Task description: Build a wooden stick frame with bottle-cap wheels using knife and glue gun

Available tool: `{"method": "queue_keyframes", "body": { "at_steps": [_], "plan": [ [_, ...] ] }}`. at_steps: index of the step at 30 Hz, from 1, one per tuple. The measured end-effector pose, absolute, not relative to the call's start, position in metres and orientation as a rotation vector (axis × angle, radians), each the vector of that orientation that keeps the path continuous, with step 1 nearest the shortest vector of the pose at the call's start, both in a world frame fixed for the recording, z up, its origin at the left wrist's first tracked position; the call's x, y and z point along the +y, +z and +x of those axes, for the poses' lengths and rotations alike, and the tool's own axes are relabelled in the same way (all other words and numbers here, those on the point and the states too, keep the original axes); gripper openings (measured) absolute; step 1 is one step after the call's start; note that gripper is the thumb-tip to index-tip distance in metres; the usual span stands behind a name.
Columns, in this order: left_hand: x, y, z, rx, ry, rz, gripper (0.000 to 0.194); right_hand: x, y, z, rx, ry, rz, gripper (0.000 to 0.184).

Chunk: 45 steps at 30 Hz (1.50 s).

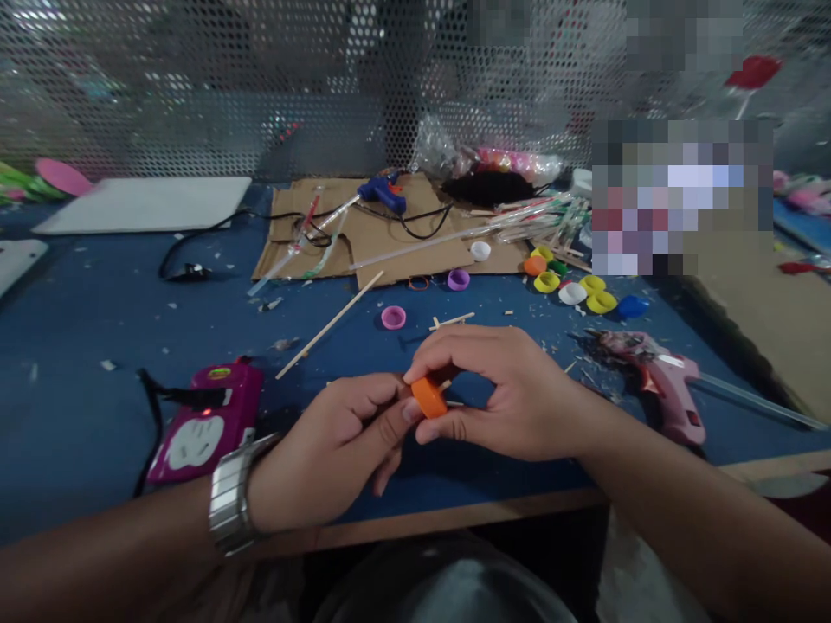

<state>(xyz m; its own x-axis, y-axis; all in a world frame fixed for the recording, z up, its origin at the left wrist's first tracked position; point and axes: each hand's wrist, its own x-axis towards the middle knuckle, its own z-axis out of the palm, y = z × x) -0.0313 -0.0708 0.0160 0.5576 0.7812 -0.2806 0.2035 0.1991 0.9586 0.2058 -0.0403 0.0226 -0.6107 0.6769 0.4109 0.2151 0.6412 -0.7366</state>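
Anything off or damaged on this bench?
Pink glue gun, right side: its front end is coated in dark, lumpy residue and looks fouled, possibly scorched. Small scraps litter the blue tabletop, so it looks untidy.

Across back, upright grey perforated metal panel (260,104), dense with small round holes. Behind it, indistinct dark shapes and bright specks showing through. In front, blue worktop (117,311), with narrow light-brown front edging (454,517). Below edging, deep shadow, details unclear. Dim, cool, uneven light; part of right background hidden by pixelation.
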Motion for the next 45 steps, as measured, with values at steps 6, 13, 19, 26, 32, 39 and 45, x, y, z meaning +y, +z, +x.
{"method": "queue_keyframes", "body": {
  "at_steps": [6, 13, 19, 26, 32, 39, 45],
  "plan": [
    [-0.069, 0.019, -0.031, 0.895, 0.457, 1.323, 0.059, -0.038, 0.019, 0.207, -2.157, 0.865, -0.616, 0.026],
    [-0.069, 0.018, -0.033, 0.848, 0.449, 1.262, 0.051, -0.040, 0.026, 0.208, -2.155, 0.887, -0.678, 0.029],
    [-0.069, 0.017, -0.032, 0.826, 0.451, 1.239, 0.056, -0.042, 0.028, 0.210, -2.128, 0.943, -0.686, 0.026],
    [-0.070, 0.022, -0.030, 0.810, 0.456, 1.127, 0.055, -0.040, 0.029, 0.211, -2.155, 0.893, -0.622, 0.022],
    [-0.070, 0.022, -0.031, 0.835, 0.448, 1.242, 0.055, -0.045, 0.032, 0.209, -2.062, 1.045, -0.788, 0.029],
    [-0.071, 0.018, -0.032, 0.821, 0.451, 1.171, 0.055, -0.038, 0.029, 0.213, -2.130, 0.922, -0.579, 0.018],
    [-0.071, 0.018, -0.033, 0.815, 0.453, 1.200, 0.054, -0.040, 0.033, 0.212, -2.081, 1.053, -0.741, 0.031]
  ]
}}
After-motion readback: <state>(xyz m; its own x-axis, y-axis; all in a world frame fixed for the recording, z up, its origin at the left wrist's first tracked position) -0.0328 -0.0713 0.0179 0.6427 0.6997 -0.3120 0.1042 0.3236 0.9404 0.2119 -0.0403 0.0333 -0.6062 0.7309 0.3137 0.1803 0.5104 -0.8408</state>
